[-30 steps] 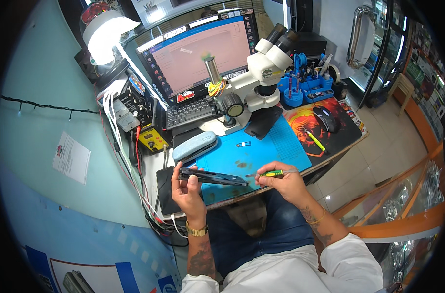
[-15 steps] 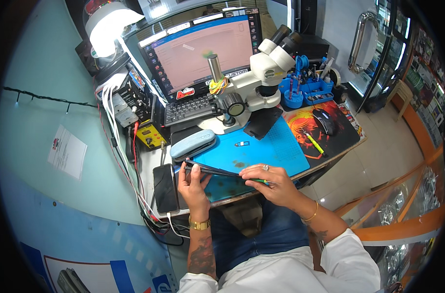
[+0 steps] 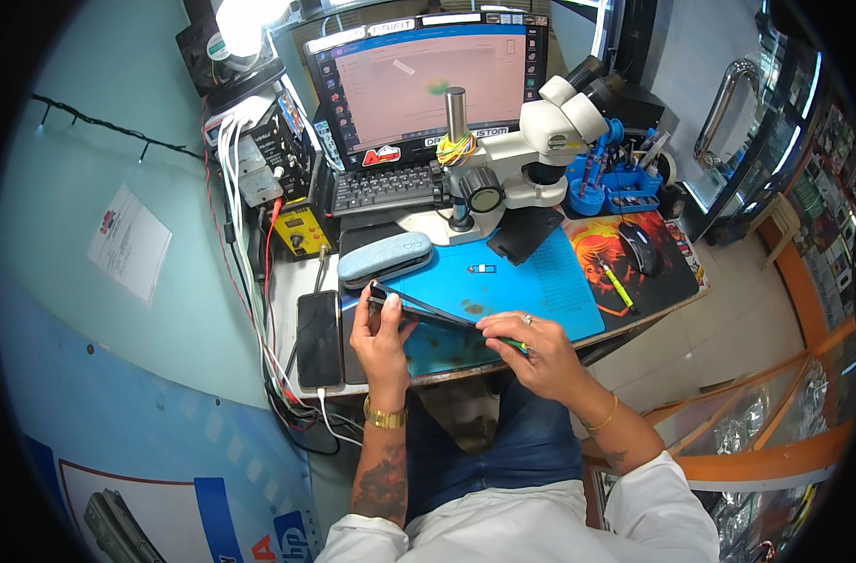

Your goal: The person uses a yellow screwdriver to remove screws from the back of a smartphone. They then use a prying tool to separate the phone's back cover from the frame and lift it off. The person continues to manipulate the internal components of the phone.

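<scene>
My left hand (image 3: pixel 381 340) grips the left end of a thin dark phone (image 3: pixel 432 311), thumb on the near side. The phone is tilted nearly edge-on above the front of the blue work mat (image 3: pixel 559 291). Two thin layers show along its edge, apart at the left end. At the phone's other end, my right hand (image 3: pixel 533 355) is closed round a slim green-handled tool (image 3: pixel 519 345). The tool's tip is hidden by my fingers and the phone. Just beyond my left hand lies a grey-blue hard case (image 3: pixel 387 257).
Another phone (image 3: pixel 318 340) lies left with a white cable plugged in. A microscope (image 3: pixel 503 169) stands behind the mat, near a dark flat phone-like piece (image 3: pixel 525 235). A mouse (image 3: pixel 638 248) and a yellow-green pen (image 3: pixel 618 285) lie right. A laptop (image 3: pixel 428 89) stands at the back.
The head view has shifted, so the scene sits further right and slightly higher. Both hands keep their hold, and the gap between the phone's layers shows more plainly at the left end.
</scene>
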A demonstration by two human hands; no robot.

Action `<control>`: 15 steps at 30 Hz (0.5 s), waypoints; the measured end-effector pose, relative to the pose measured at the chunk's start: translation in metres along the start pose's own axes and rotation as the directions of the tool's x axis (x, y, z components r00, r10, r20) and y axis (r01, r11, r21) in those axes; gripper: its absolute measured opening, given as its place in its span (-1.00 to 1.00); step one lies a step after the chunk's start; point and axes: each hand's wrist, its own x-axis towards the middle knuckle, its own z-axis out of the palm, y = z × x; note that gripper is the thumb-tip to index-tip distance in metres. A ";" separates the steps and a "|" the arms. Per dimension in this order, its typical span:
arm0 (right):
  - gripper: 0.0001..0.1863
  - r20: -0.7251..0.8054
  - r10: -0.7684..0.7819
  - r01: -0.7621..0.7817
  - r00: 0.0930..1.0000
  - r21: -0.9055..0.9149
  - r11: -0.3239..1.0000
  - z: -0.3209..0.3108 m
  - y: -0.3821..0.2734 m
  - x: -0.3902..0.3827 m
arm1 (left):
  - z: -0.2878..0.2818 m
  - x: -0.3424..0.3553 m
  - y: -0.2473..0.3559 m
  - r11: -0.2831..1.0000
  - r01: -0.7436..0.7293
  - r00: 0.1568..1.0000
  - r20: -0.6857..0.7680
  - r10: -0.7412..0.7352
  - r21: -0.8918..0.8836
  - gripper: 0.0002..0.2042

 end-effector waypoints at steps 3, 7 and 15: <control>-0.82 0.019 -0.053 0.055 0.998 -0.102 0.993 0.001 0.000 -0.001 | 0.000 0.002 -0.001 0.999 0.005 1.000 0.000 -0.005 0.036 -0.57; -0.77 -0.008 -0.201 0.191 0.980 -0.262 0.946 0.010 0.000 -0.005 | 0.003 0.000 0.001 0.999 0.032 0.999 -0.033 -0.033 -0.006 -0.52; -0.73 0.016 -0.300 0.280 0.954 -0.416 0.866 0.023 0.019 -0.011 | 0.006 0.000 0.003 0.998 0.051 0.995 -0.084 -0.048 0.035 -0.55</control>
